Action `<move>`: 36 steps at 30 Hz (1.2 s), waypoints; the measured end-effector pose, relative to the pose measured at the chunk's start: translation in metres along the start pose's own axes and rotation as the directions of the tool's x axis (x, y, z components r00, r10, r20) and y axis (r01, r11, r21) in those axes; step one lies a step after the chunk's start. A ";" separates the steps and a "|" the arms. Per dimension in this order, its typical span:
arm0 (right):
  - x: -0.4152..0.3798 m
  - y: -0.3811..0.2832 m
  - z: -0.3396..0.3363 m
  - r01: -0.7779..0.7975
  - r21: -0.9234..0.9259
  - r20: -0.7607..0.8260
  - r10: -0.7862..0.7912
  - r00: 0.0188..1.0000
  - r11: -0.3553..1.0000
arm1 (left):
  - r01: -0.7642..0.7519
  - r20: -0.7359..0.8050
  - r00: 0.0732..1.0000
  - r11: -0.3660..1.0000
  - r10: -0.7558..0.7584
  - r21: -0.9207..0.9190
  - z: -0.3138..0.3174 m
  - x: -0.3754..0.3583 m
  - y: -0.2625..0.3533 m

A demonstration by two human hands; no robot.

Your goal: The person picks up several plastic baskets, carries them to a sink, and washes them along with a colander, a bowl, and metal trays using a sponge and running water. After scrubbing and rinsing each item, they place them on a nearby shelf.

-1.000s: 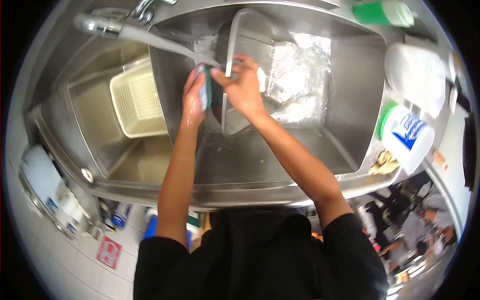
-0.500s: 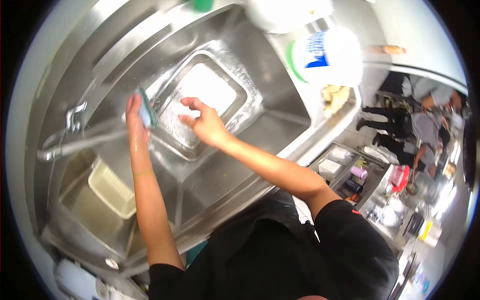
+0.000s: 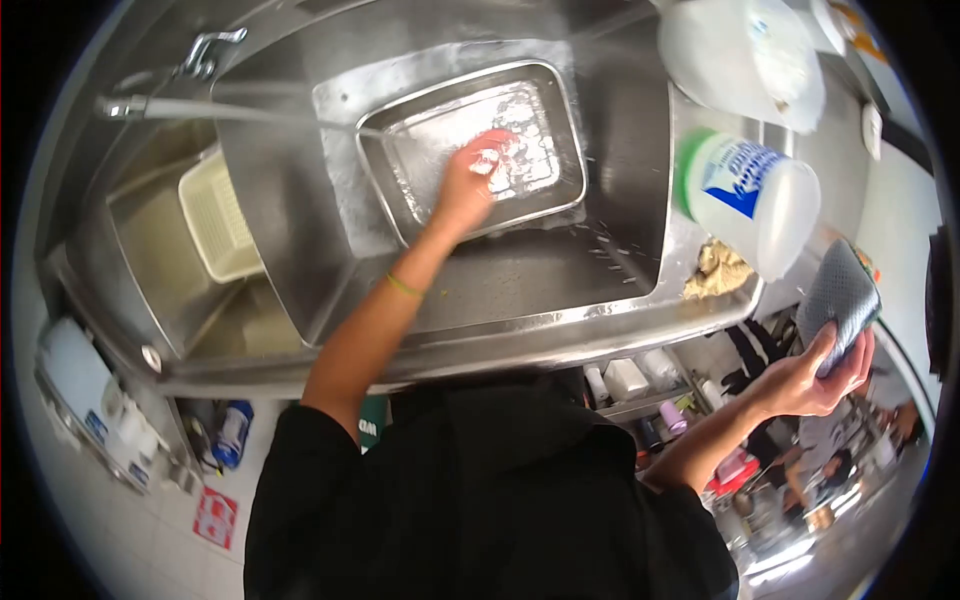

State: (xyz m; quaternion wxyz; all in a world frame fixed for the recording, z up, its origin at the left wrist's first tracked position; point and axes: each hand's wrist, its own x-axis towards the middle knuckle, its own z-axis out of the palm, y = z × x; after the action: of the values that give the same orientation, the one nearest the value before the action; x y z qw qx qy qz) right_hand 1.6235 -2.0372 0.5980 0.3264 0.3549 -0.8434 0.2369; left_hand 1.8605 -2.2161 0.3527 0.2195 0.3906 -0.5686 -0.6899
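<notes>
My left hand (image 3: 470, 185) reaches over the rectangular metal pan (image 3: 572, 120) in the sink, its fingers loosely bent with a gap at the thumb. It holds nothing that shows. Whether its fingertips touch the wet bottom is unclear in the glare. Far to the right, beyond the counter, my right hand (image 3: 815, 382) grips a grey-blue sponge (image 3: 842, 295) by its lower end, with the sponge raised upright. The pan lies slightly tilted on the floor of the steel basin (image 3: 510, 290).
A faucet (image 3: 130, 107) extends over the basins. The left basin holds a cream basket (image 3: 213, 225). At the right stand a white tub with a green rim (image 3: 745, 190), a crumpled yellowish cloth (image 3: 717, 272) and a large white container (image 3: 735, 60). People (image 3: 825, 445) are beyond.
The sponge has passed from my left hand to my right hand, which has swung far right. My left hand has moved over the pan. The camera view has turned.
</notes>
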 end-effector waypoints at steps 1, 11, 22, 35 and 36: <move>0.004 -0.003 0.004 -0.001 -0.031 0.078 0.003 0.997 1.000 | 0.076 -0.404 0.911 0.997 -0.078 -0.021 -0.020 0.000 -0.069; -0.153 -0.212 0.226 -0.926 0.223 0.827 -0.562 0.015 0.304 | 0.610 -0.465 0.701 0.792 -0.541 -0.003 -0.145 -0.027 -0.241; -0.278 -0.299 0.371 -0.652 0.164 0.849 -0.443 -0.289 0.741 | 0.609 0.037 0.732 0.630 -0.680 -0.481 -0.174 0.033 -0.195; -0.129 -0.283 0.191 -0.774 0.329 0.944 -0.166 0.286 0.541 | 0.083 -0.138 0.990 0.715 0.019 0.695 -0.135 0.058 -0.025; -0.124 -0.287 0.183 -0.582 0.415 0.895 -0.197 0.401 0.699 | -0.018 -0.106 0.985 0.694 0.136 0.720 -0.130 0.052 -0.012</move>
State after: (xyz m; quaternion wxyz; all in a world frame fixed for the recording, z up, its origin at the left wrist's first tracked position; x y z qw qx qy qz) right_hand 1.8364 -2.2799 0.4332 -0.3634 0.4050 -0.7671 0.3398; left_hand 1.9331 -2.3314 0.3199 0.1213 0.4721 -0.7897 -0.3726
